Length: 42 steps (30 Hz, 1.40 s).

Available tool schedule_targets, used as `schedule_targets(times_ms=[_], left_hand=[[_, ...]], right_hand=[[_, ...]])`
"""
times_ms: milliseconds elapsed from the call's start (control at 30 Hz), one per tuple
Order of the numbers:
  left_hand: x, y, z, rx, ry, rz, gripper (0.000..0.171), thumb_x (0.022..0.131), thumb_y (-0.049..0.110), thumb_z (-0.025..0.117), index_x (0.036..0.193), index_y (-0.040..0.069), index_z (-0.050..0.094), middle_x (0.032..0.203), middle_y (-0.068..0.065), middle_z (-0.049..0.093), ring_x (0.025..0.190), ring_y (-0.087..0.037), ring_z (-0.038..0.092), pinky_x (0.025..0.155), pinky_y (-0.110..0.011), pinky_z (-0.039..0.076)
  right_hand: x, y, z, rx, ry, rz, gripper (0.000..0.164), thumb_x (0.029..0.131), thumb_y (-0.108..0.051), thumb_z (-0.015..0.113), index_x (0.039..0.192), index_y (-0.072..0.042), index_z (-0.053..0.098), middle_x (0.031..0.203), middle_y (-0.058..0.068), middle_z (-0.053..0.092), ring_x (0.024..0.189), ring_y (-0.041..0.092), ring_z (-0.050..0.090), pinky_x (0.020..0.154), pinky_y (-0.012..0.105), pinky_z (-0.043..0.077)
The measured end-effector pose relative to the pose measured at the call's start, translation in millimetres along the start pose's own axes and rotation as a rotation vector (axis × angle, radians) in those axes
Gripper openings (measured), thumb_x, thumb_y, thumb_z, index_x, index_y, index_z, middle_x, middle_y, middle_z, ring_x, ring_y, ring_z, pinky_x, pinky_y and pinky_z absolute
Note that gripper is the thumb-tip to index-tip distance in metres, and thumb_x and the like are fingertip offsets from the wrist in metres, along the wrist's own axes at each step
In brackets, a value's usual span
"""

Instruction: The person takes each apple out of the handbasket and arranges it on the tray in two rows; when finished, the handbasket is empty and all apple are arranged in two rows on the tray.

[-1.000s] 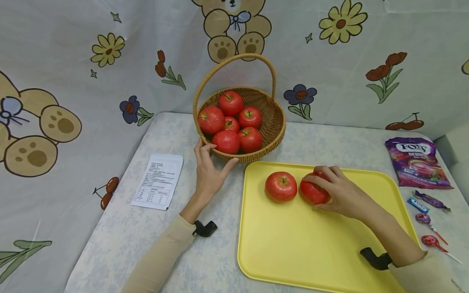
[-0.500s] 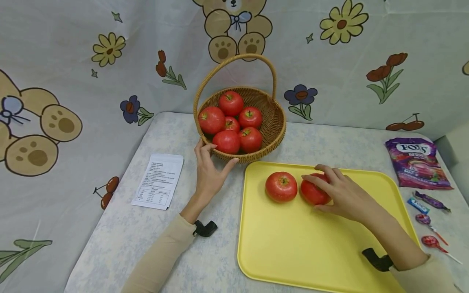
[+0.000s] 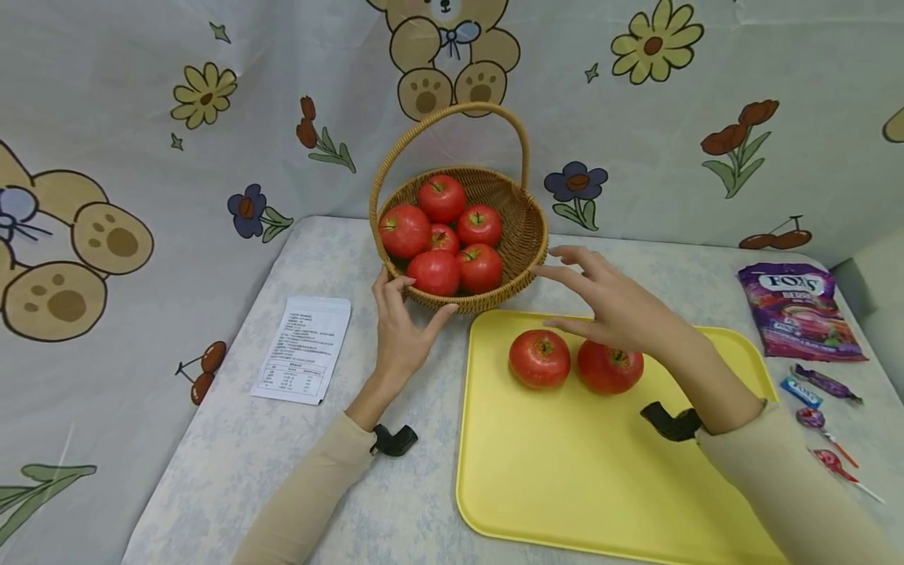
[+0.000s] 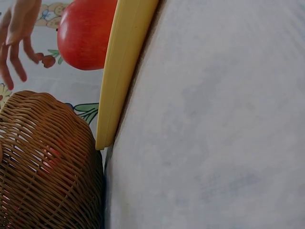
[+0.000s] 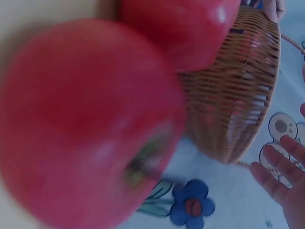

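Note:
In the head view, my left hand (image 3: 402, 333) holds the near left rim of a wicker basket (image 3: 526, 235), with fingers bent over the edge and thumb against its outer side. Several red apples (image 3: 432, 272) lie inside. My right hand (image 3: 614, 302), fingers spread and nothing in them, is above the back of the yellow tray (image 3: 551, 486). Its fingertips come close to the basket's right rim; contact cannot be told. Below it on the tray sit a left apple (image 3: 540, 359) and a right apple (image 3: 610, 369), the latter large in the right wrist view.
A white printed packet (image 3: 302, 351) lies left of the basket. Right of the tray are a purple candy bag (image 3: 801, 311), wrapped sweets (image 3: 825, 383) and two lollipops (image 3: 810, 417). A patterned cloth (image 3: 282, 94) hangs behind the table.
My right hand has let go of the right apple and moved up and left toward the basket. That apple stays on the tray, its stem end now facing nearer me. The left hand keeps its place.

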<state>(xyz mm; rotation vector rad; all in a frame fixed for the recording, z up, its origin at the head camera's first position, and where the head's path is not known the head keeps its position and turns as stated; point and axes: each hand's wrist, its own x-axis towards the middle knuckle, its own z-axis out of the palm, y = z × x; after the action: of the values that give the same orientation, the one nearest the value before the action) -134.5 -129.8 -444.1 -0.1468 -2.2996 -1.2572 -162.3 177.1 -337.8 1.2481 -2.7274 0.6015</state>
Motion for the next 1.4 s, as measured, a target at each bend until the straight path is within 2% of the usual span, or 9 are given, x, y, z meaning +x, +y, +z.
schedule_targets(times_ms=[233,367,500,833,1100,1233,1400], left_hand=[[3.0,1.3,-2.2,0.01,-0.001,0.014,0.069,0.083,0.047,0.076,0.124,0.008,0.037,0.154,-0.022,0.019,0.138,-0.031,0.038,0.104,-0.048,0.044],[3.9,2.1,-2.9,0.013,-0.009,0.021,0.068,0.084,0.046,0.075,0.123,0.006,0.037,0.154,-0.022,0.019,0.137,-0.033,0.039,0.104,-0.048,0.045],[3.1,1.7,-2.2,0.018,-0.017,0.013,0.067,0.084,0.046,0.075,0.122,0.006,0.036,0.155,-0.022,0.018,0.137,-0.034,0.039,0.103,-0.049,0.045],[0.6,3.2,0.2,0.021,-0.038,-0.01,0.068,0.084,0.051,0.073,0.122,0.007,0.037,0.156,-0.021,0.016,0.14,-0.038,0.035,0.101,-0.054,0.046],[-0.6,0.8,-0.6,0.024,-0.025,-0.01,0.068,0.084,0.051,0.073,0.121,0.007,0.038,0.155,-0.023,0.018,0.139,-0.034,0.036,0.102,-0.051,0.046],[-0.7,0.0,-0.8,0.025,-0.021,-0.001,0.067,0.083,0.051,0.073,0.121,0.008,0.037,0.154,-0.022,0.019,0.138,-0.031,0.038,0.103,-0.048,0.046],[-0.9,0.2,0.6,0.031,-0.013,0.021,0.066,0.083,0.049,0.074,0.121,0.008,0.038,0.154,-0.022,0.02,0.138,-0.032,0.038,0.102,-0.048,0.046]], right_hand=[[63.7,-12.2,6.2,0.094,0.008,-0.131,0.062,0.086,-0.03,0.077,0.14,-0.019,0.05,0.142,0.014,0.042,0.125,0.032,0.047,0.095,0.049,0.048],[91.6,-13.3,11.9,0.129,-0.027,-0.147,0.059,0.087,-0.033,0.075,0.139,-0.019,0.051,0.14,0.014,0.043,0.124,0.032,0.048,0.096,0.049,0.047],[111.4,-8.6,18.1,0.145,-0.09,-0.127,0.057,0.086,-0.032,0.076,0.137,-0.019,0.054,0.139,0.015,0.043,0.124,0.034,0.048,0.098,0.051,0.046],[134.8,17.8,31.6,0.143,-0.314,0.012,0.062,0.083,-0.03,0.08,0.138,-0.017,0.054,0.144,0.018,0.039,0.129,0.039,0.045,0.106,0.055,0.039],[149.4,20.6,36.4,0.128,-0.508,0.098,0.068,0.084,-0.037,0.078,0.143,-0.025,0.048,0.153,0.016,0.031,0.139,0.037,0.036,0.113,0.057,0.03],[151.7,20.5,38.9,0.137,-0.546,0.108,0.068,0.085,-0.036,0.077,0.145,-0.024,0.047,0.158,0.018,0.025,0.143,0.037,0.031,0.115,0.056,0.027],[152.3,22.8,43.3,0.134,-0.569,0.096,0.067,0.086,-0.034,0.077,0.145,-0.021,0.047,0.156,0.016,0.028,0.142,0.036,0.033,0.115,0.055,0.027]])
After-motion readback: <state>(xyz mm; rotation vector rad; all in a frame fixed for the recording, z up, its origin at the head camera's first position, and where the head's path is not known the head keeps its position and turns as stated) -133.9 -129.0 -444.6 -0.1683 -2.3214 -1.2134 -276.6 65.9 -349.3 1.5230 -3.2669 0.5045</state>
